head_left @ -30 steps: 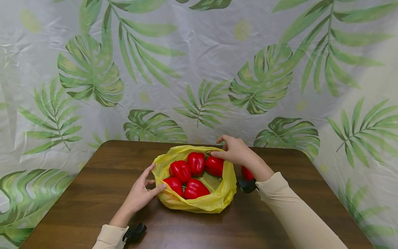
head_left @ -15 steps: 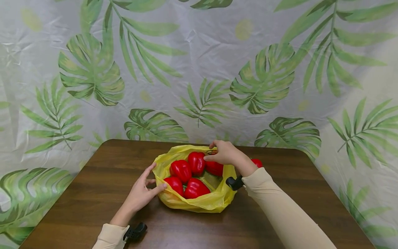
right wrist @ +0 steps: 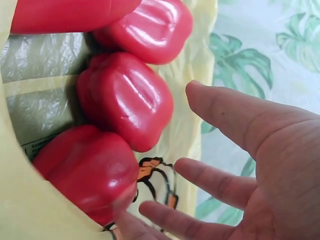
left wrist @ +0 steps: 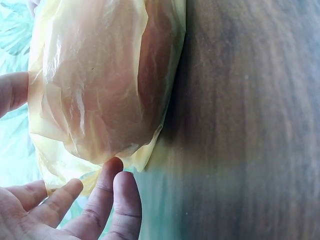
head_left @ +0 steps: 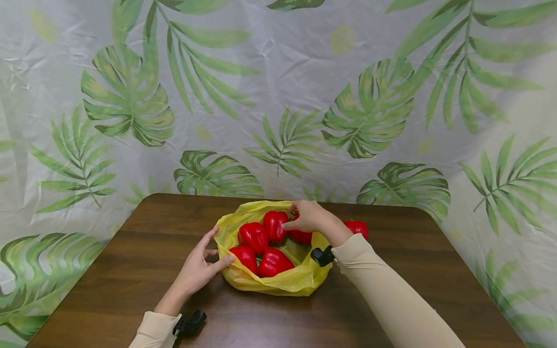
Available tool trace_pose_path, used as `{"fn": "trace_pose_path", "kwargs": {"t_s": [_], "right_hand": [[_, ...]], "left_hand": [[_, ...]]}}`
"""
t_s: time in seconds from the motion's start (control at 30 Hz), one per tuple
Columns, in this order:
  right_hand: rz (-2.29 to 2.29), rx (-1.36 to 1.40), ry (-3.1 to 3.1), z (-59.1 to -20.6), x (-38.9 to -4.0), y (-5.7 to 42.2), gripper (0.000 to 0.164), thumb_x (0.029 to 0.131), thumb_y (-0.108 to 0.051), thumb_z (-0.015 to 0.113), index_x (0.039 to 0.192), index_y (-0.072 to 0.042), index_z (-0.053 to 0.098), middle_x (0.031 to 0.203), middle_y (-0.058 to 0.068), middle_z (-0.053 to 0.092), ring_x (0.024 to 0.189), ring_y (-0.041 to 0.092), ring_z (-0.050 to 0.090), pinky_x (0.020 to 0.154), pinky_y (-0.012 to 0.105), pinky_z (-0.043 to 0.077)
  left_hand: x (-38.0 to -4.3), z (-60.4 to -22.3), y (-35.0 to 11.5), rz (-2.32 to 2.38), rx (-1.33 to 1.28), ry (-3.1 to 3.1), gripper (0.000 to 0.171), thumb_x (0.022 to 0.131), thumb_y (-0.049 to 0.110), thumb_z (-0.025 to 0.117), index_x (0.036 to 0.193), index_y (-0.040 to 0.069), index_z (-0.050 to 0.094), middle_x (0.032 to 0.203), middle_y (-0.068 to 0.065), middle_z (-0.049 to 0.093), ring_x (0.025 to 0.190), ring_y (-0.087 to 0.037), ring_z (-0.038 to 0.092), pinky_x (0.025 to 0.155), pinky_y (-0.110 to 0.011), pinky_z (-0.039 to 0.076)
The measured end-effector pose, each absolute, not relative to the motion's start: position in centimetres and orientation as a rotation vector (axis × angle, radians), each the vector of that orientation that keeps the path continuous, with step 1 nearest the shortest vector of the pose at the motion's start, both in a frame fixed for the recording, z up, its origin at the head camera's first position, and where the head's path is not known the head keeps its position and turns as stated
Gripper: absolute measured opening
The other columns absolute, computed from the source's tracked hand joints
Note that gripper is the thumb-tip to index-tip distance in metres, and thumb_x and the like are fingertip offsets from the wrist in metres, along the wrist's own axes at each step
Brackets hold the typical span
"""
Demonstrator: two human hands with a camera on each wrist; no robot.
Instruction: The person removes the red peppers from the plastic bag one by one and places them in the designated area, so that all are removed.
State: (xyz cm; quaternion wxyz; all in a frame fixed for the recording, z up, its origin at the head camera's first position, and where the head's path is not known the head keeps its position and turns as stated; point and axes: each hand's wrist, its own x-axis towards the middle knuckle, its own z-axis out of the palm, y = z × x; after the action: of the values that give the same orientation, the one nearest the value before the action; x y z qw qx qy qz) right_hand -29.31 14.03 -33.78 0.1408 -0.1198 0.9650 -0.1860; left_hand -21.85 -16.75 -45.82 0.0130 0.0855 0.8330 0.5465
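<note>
A yellow plastic bag (head_left: 283, 286) stands wide-mouthed on the table with several red bell peppers (head_left: 275, 263) inside. My left hand (head_left: 196, 270) rests against the bag's left side, its thumb at the front of the rim and its fingers spread along the outside. In the left wrist view the fingertips touch the thin bag wall (left wrist: 100, 80). My right hand (head_left: 311, 217) reaches over the back right rim, above a bell pepper (head_left: 300, 237) it partly hides. The right wrist view shows its fingers spread, one fingertip at the lowest bell pepper (right wrist: 90, 170), the thumb apart from the peppers.
One more red bell pepper (head_left: 359, 228) lies on the table right of the bag, partly behind my right forearm. The brown wooden table (head_left: 174, 217) ends just behind the bag. A leaf-patterned cloth (head_left: 287, 96) hangs beyond it.
My right hand has shifted left and slightly down over the back right pepper in the bag. The pepper outside shows on the forearm's far side. My left hand stays in place.
</note>
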Motion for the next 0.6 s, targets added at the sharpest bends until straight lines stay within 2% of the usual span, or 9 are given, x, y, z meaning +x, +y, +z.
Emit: {"fn": "trace_pose_path", "kwargs": {"t_s": [0.13, 0.33, 0.6], "right_hand": [[-0.545, -0.309, 2.773, -34.05, -29.52, 14.09, 0.066, 0.099, -0.038, 0.077, 0.15, -0.001, 0.057, 0.155, 0.021, 0.058, 0.15, 0.046, 0.044, 0.12, 0.054, 0.043], [-0.489, -0.311, 2.777, -34.36, -29.71, 14.03, 0.068, 0.098, -0.039, 0.077, 0.151, -0.001, 0.056, 0.153, 0.019, 0.059, 0.144, 0.04, 0.052, 0.116, 0.05, 0.048], [-0.404, -0.289, 2.785, -34.49, -29.81, 13.68, 0.07, 0.098, -0.041, 0.076, 0.153, -0.004, 0.055, 0.152, 0.017, 0.061, 0.143, 0.038, 0.053, 0.118, 0.049, 0.047]], "left_hand": [[-21.85, -45.81, -16.77, 1.703, 0.262, 2.594, 0.09, 0.097, 0.028, 0.081, 0.17, 0.014, 0.03, 0.175, -0.019, 0.027, 0.132, -0.039, 0.065, 0.082, -0.021, 0.059], [-21.83, -45.81, -16.78, 1.707, 0.265, 2.588, 0.09, 0.096, 0.028, 0.082, 0.17, 0.015, 0.03, 0.175, -0.019, 0.028, 0.132, -0.039, 0.066, 0.081, -0.022, 0.059], [-21.97, -45.96, -16.81, 1.703, 0.275, 2.604, 0.091, 0.096, 0.028, 0.082, 0.169, 0.014, 0.031, 0.175, -0.019, 0.028, 0.132, -0.04, 0.066, 0.082, -0.021, 0.059]]}}
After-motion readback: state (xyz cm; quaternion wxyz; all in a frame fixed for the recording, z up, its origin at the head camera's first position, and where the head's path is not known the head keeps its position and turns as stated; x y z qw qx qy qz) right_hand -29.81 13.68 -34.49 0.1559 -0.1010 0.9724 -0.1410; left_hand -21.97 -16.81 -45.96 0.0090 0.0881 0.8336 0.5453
